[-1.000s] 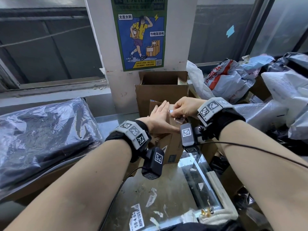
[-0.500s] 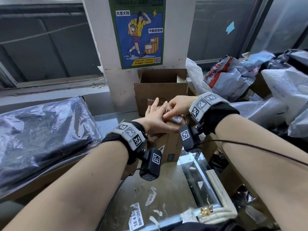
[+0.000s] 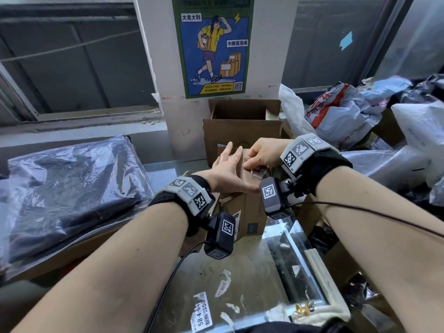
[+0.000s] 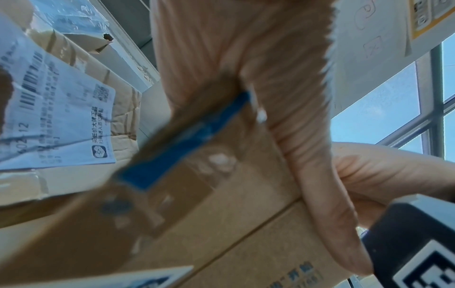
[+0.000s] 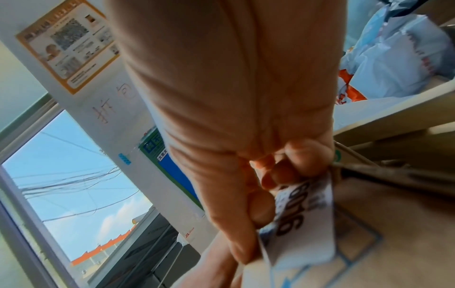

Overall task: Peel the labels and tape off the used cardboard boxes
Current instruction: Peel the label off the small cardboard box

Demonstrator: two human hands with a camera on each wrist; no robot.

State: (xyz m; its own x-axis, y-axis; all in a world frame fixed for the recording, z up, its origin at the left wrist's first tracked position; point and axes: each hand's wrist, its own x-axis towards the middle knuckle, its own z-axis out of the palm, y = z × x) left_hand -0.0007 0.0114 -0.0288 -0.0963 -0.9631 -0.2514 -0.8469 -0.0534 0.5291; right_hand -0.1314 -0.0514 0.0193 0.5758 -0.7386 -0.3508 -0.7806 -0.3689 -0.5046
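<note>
Small cardboard box point(image 3: 249, 207) stands at centre frame on the glass counter point(image 3: 259, 267), its near corner facing me. My left hand point(image 3: 228, 169) lies flat on its top, fingers point(image 3: 227, 150) straight and spread, thumb along the front top edge. My right hand point(image 3: 263, 153) is curled at the box's top right, fingers point(image 5: 290, 169) and thumb pinching a white label point(image 5: 302, 222) with black print; one end is lifted off the cardboard, the rest hidden under my hand.

Edges: a bigger open box point(image 3: 242, 126) sits just behind, against the white pillar point(image 3: 153, 68). Plastic-wrapped dark bundle point(image 3: 64, 195) fills the left of the frame, near my left forearm. Heap of mailer bags point(image 3: 348, 116) crowds the upper right. Free counter lies only toward the lower centre, strewn with torn label scraps point(image 3: 201, 311).

Left wrist view: blue tape strip point(image 4: 187, 142) on the box, blurred. Another box with a barcode label point(image 4: 56, 117) at left, cut off by the frame edge. Print on the pinched label unreadable.
</note>
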